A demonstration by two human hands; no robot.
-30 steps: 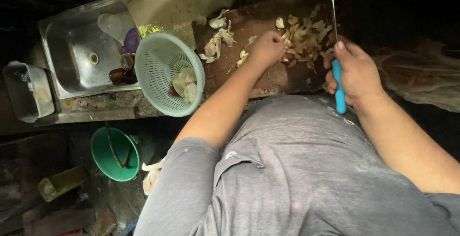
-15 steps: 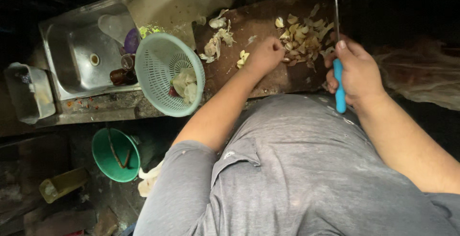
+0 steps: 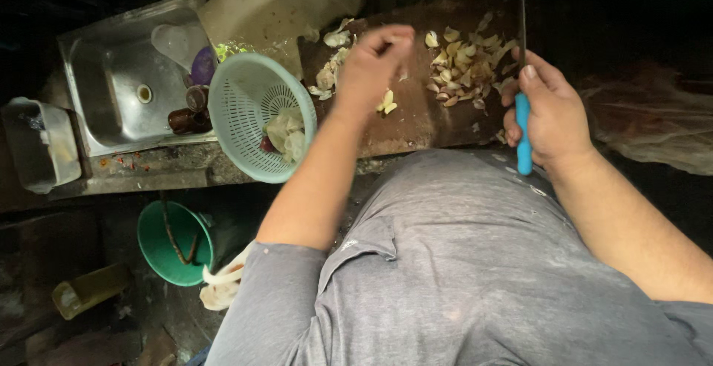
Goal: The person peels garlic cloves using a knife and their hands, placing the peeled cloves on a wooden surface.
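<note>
Two hands work over the counter (image 3: 416, 125): right hand (image 3: 546, 113), fingers wrapped around a blue-handled knife (image 3: 523, 125); left hand (image 3: 375, 65), fingers bunched, above garlic pieces (image 3: 464, 69).

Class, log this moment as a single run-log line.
left hand: raised over cutting board, fingers pinched | right hand: grips blue-handled knife | garlic pieces: piled on board | colander: beside sink
</note>
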